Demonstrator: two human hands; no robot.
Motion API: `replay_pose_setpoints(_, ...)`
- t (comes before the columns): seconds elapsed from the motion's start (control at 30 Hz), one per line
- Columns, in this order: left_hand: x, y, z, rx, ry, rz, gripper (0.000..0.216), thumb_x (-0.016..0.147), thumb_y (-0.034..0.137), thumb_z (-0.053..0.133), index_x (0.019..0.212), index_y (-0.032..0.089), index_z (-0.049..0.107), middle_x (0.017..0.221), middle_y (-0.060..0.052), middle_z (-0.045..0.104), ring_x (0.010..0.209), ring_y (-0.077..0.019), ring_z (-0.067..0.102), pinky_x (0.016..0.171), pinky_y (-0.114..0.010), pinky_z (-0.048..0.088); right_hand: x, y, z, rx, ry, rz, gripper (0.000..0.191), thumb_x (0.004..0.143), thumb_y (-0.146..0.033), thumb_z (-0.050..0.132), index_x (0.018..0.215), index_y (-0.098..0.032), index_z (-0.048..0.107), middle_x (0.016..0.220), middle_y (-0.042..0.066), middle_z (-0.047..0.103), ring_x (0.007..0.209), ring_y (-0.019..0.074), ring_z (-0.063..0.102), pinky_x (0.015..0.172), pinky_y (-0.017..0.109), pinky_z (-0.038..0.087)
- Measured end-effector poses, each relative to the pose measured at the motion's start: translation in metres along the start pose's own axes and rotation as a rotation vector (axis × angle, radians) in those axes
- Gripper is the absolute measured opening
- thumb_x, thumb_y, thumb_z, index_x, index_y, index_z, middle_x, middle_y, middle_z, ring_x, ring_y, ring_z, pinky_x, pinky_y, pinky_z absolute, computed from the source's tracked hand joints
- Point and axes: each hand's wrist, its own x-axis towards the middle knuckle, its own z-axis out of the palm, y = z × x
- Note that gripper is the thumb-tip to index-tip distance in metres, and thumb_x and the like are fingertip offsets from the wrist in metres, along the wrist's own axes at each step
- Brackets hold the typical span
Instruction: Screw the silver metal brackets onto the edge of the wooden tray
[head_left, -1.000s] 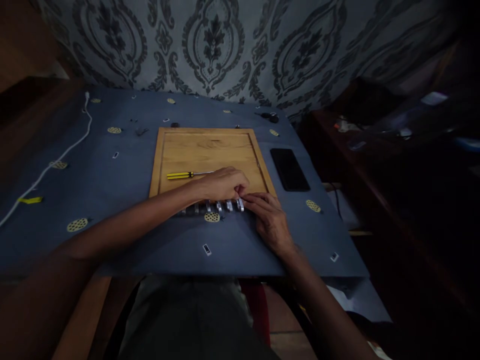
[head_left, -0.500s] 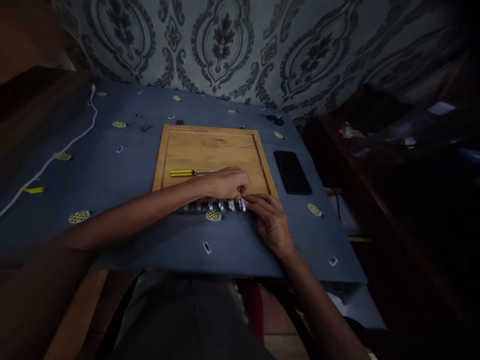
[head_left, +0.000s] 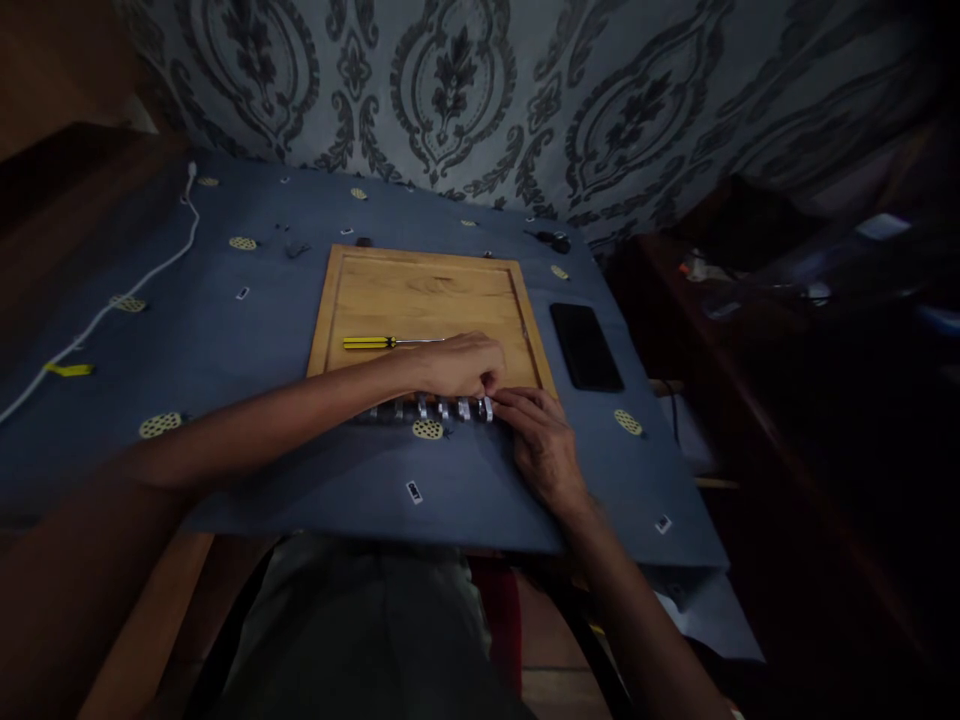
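A row of several small shiny metal pieces [head_left: 431,408] lies along the near edge of a wooden board [head_left: 420,295] on the blue table cover [head_left: 225,340]. My left hand [head_left: 461,365] rests curled on the board's near edge, its fingertips pinched at the right end of the row. My right hand [head_left: 544,445] lies on the cover just right of the row, fingers bent and touching the same end piece. What the fingertips hold is too small to name. A yellow-handled screwdriver [head_left: 382,342] lies on the board, left of my left hand.
A black phone [head_left: 585,345] lies right of the board. Small yellow perforated discs [head_left: 159,425] and tiny labels dot the cover. A white cable [head_left: 127,290] runs along the left. Dark furniture with clutter stands at the right; patterned wallpaper is behind.
Both hands stay at the right end of the metal row. Only the view has shifted slightly.
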Motion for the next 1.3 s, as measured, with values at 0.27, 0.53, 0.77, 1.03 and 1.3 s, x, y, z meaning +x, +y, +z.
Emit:
replay_pose_setpoints(0.27,-0.003,0.0,-0.002,0.001,0.008,0.017,0.024,0.074,-0.001,0.065,0.075,0.016,0.081,0.061,0.002,0.069,0.059,-0.0095,0.053,0.066,-0.023,0.037,0.001,-0.001,-0.003,-0.009,-0.031,0.016,0.047,0.096,-0.004,0.044,0.124,-0.028,0.075,0.117,0.007,0.078,0.11,0.0262,0.064,0.091,0.045,0.052)
replay_pose_setpoints(0.53,-0.007,-0.003,-0.004,-0.01,-0.012,0.004,0.024,0.075,0.001,0.067,0.088,0.014,0.082,0.072,0.0,0.074,0.063,-0.0095,0.059,0.067,-0.022,0.04,0.001,0.0,-0.001,-0.01,-0.041,0.036,0.049,0.095,-0.005,0.046,0.126,-0.03,0.074,0.122,0.006,0.078,0.111,0.0274,0.065,0.093,0.049,0.053)
replay_pose_setpoints(0.77,-0.017,-0.003,-0.014,-0.018,0.061,-0.017,0.027,0.083,0.007,0.061,0.102,0.013,0.079,0.084,-0.004,0.076,0.073,-0.0112,0.062,0.072,-0.023,0.04,0.001,-0.001,-0.001,0.0,-0.035,0.036,0.051,0.093,-0.002,0.046,0.127,-0.03,0.074,0.123,0.006,0.078,0.109,0.0273,0.065,0.093,0.049,0.053)
replay_pose_setpoints(1.03,-0.026,-0.002,-0.011,0.015,0.07,-0.057,0.02,0.084,0.008,0.062,0.091,0.016,0.079,0.081,-0.002,0.075,0.073,-0.0118,0.061,0.069,-0.024,0.037,0.002,-0.002,-0.002,-0.002,-0.026,0.011,0.052,0.093,0.0,0.045,0.124,-0.03,0.074,0.125,0.004,0.078,0.11,0.026,0.065,0.092,0.046,0.053)
replay_pose_setpoints(1.3,-0.055,0.044,0.013,0.303,0.143,-0.196,0.029,0.102,0.021,0.046,0.103,0.014,0.074,0.1,-0.015,0.077,0.09,-0.0266,0.071,0.075,-0.034,0.045,-0.001,0.0,0.0,0.017,-0.036,0.052,0.058,0.089,0.0,0.045,0.131,-0.03,0.072,0.126,0.005,0.077,0.112,0.0279,0.064,0.095,0.051,0.054)
